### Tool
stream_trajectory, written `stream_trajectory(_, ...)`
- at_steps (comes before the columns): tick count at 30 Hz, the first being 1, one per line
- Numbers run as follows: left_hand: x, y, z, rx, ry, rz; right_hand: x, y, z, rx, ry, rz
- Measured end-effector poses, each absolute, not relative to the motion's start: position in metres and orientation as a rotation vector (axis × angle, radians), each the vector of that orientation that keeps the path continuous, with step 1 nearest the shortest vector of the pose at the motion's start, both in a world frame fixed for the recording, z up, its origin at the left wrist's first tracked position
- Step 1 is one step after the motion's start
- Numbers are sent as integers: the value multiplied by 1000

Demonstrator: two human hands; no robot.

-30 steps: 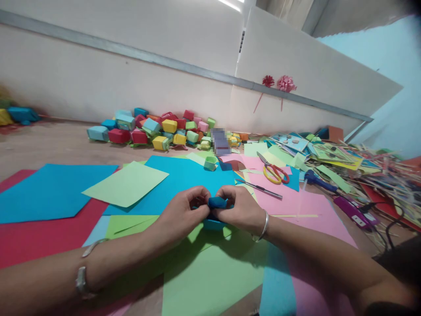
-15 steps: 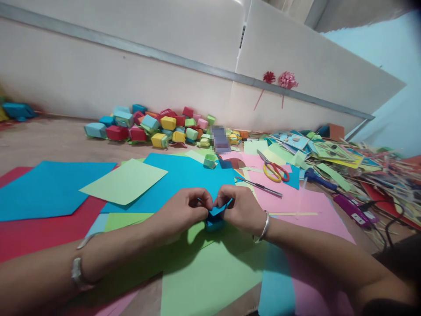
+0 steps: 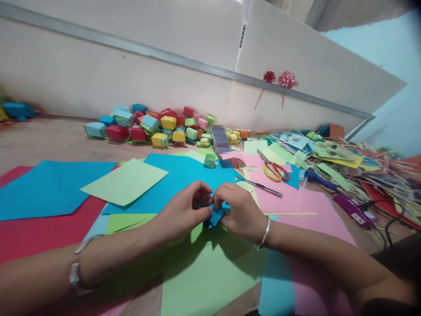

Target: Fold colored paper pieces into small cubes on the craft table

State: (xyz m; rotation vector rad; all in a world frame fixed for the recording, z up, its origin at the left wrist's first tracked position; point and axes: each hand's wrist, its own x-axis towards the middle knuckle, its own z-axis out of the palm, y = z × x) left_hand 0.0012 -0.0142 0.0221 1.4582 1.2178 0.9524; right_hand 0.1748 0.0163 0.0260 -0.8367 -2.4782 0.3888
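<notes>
A small folded blue paper piece (image 3: 215, 217) is between my two hands, just above the green paper sheets (image 3: 210, 267). My left hand (image 3: 189, 206) pinches it from the left with thumb and bent fingers. From the right, my right hand (image 3: 238, 208) grips its other side, fingers curled over. Parts of the piece are hidden behind my fingers. Beyond my hands lies a large blue sheet (image 3: 184, 173), with a small light green paper box (image 3: 209, 160) on it. A pen-like tool (image 3: 259, 186) rests to the right of my right hand.
Scissors (image 3: 275, 169) with red and yellow handles lie on pink paper (image 3: 305, 202). A blue glue gun (image 3: 319, 181) and a purple power strip (image 3: 353, 210) with cables are at right. Several colourful paper boxes (image 3: 167, 123) are heaped by the wall, paper scraps (image 3: 342, 153) at far right.
The blue paper piece has been turned and folded between my fingers; its flap now points downward. My right hand's fingers have curled further over it, and my left hand has shifted slightly.
</notes>
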Motion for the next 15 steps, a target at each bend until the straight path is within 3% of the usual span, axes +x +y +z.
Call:
stream_trajectory(8, 2, -14, 23, 1582, 1391, 999, 184, 21, 58, -732, -2621, 723)
stream_trajectory(15, 2, -27, 23, 1971, 1495, 987, 176, 15, 54, -1144, -2494, 624)
